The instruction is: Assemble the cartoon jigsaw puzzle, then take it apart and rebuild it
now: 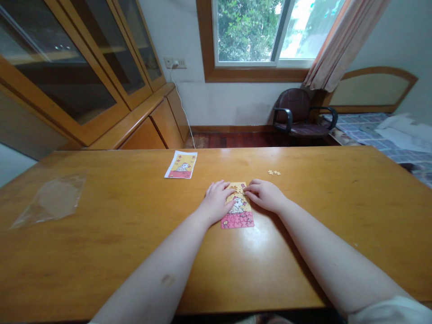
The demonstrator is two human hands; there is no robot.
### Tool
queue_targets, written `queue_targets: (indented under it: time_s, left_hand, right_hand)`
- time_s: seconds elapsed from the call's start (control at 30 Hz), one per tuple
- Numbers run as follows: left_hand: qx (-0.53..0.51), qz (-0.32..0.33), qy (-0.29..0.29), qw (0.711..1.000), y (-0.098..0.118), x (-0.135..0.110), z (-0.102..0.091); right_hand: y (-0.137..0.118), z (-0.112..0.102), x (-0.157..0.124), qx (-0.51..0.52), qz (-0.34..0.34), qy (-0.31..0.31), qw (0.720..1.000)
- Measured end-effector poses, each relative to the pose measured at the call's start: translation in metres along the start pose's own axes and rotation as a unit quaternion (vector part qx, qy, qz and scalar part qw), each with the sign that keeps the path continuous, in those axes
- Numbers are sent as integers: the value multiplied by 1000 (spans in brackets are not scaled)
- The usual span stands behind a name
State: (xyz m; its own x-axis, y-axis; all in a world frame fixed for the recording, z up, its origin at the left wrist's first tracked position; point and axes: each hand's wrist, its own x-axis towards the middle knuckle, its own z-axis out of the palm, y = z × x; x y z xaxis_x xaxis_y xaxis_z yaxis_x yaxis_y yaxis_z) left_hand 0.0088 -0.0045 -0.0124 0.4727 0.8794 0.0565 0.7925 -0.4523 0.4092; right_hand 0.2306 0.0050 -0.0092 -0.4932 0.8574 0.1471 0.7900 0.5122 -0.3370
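Observation:
A small jigsaw puzzle (239, 219), yellow above and pink below with a white cartoon animal in the middle, lies on the wooden table between my hands. Near its top edge there is a gap with uneven piece outlines. My left hand (218, 201) rests flat over the puzzle's left side, fingers apart. At the upper right edge, my right hand (266, 195) has thumb and fingers pinched together on what appears to be a puzzle piece, mostly hidden by the fingertips. Several loose yellow pieces (274, 173) lie beyond my right hand.
A picture card (181, 165) with the same design lies at the far left of the puzzle. A clear plastic bag (56, 198) is on the left of the table (135, 252). Beyond stand a glass-door cabinet (114, 108), an armchair (297, 112) and a bed (364, 130).

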Motion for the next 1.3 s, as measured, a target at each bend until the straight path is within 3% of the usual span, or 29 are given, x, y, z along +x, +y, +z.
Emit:
queue_targets:
  time_s: [1.3]
  left_hand:
    - [-10,15,17,1000,0,-1,1]
  right_hand:
    - [-2,-1,0,-6,-21,9,1000]
